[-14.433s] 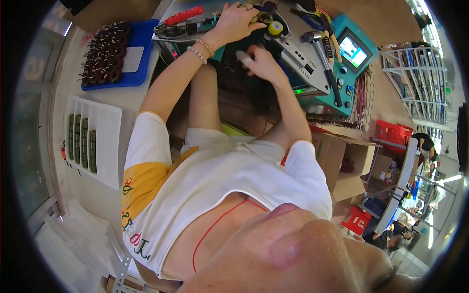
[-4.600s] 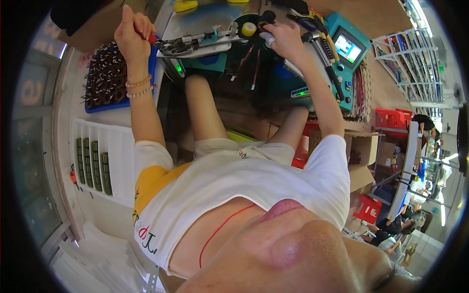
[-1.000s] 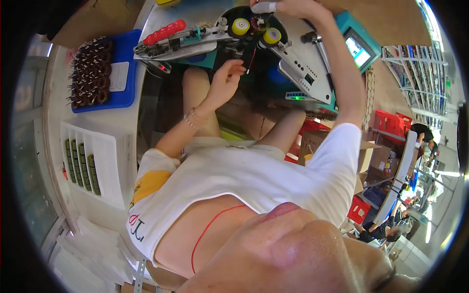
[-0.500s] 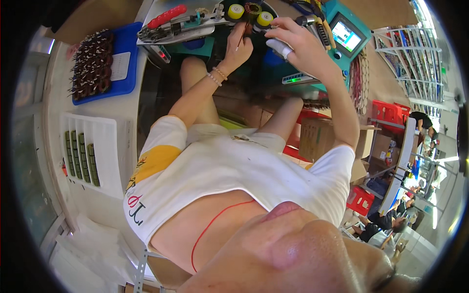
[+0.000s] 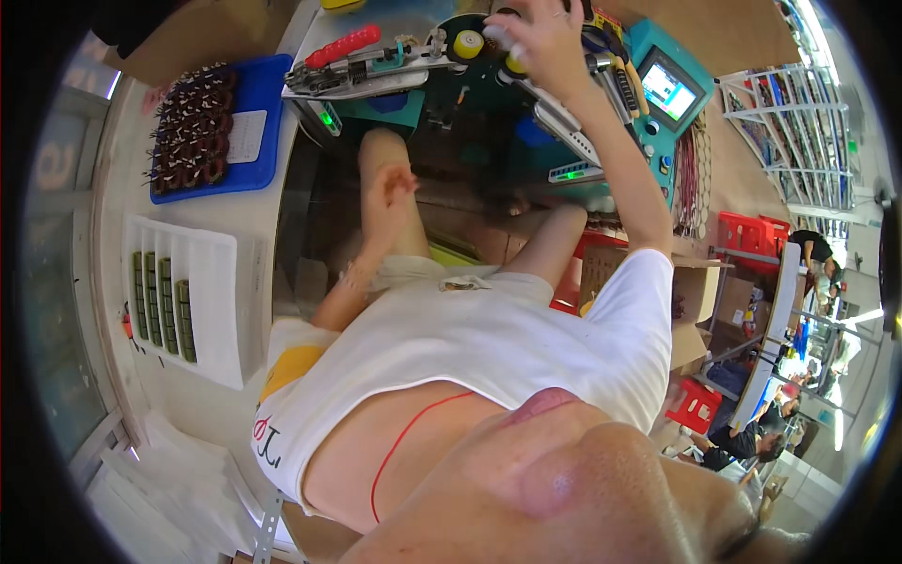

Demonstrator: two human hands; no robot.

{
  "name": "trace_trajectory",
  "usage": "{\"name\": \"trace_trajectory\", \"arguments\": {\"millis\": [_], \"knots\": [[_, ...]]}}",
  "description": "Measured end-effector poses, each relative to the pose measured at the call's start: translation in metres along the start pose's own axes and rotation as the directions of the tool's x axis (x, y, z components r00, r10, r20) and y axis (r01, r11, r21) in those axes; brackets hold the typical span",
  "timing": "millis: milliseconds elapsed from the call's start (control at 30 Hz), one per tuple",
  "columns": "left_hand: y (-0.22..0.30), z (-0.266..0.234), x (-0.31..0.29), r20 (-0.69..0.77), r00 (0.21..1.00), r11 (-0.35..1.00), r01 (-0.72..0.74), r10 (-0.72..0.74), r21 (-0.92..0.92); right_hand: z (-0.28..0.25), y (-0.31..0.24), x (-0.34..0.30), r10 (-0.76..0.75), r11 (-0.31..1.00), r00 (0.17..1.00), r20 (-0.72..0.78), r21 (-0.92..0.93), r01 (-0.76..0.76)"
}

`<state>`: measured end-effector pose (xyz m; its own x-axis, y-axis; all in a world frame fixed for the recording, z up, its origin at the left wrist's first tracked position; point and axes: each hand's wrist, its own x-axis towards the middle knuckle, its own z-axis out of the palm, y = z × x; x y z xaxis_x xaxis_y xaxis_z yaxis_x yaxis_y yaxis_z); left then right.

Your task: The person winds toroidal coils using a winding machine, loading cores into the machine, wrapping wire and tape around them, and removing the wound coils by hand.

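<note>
My right hand [image 5: 550,47] reaches over the winding machine at the top, its fingers stretched out and apart, with pale finger covers on some of them. Its fingertips are beside the yellow rollers [image 5: 468,44], and they partly hide the ring coil seat there; I cannot make out a held part. My left hand [image 5: 397,191] is above my left thigh, away from the machine. Motion smears its fingers, so its grip does not show. A red-handled clamp lever [image 5: 343,45] lies along the machine's left arm.
On the left bench, a blue tray [image 5: 268,122] carries several wound ring coils [image 5: 193,127]. Nearer is a white tray [image 5: 211,310] with green cylindrical parts [image 5: 167,305]. A teal controller [image 5: 672,89] with a screen and some pliers [image 5: 622,70] stand right of the machine. Cardboard boxes [image 5: 695,287] sit at right.
My left hand has left the rollers and dropped back toward my lap. My right hand has moved up and slightly left over the rollers. The left indicator light turned from red to green.
</note>
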<state>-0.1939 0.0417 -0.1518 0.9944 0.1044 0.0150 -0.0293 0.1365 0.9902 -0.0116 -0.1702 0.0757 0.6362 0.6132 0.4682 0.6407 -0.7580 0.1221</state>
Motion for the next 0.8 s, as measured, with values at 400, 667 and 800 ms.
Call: {"name": "trace_trajectory", "arguments": {"millis": [400, 667, 800], "knots": [[0.011, -0.042, -0.026, -0.159, 0.984, 0.997, 0.08, -0.081, -0.009, 0.007, 0.079, 0.081, -0.43, 0.874, 0.676, 0.598, 0.463, 0.147], [-0.014, -0.041, -0.013, -0.058, 0.996, 0.99, -0.059, 0.067, 0.132, -0.008, -0.032, -0.059, 0.292, 0.57, 0.926, 0.238, 0.735, -0.368], [-0.022, -0.022, 0.028, 0.044, 0.898, 0.673, -0.36, 0.438, 0.647, 0.122, -0.071, -0.119, 0.415, -0.413, 0.66, 0.626, 0.776, -0.477]]}}
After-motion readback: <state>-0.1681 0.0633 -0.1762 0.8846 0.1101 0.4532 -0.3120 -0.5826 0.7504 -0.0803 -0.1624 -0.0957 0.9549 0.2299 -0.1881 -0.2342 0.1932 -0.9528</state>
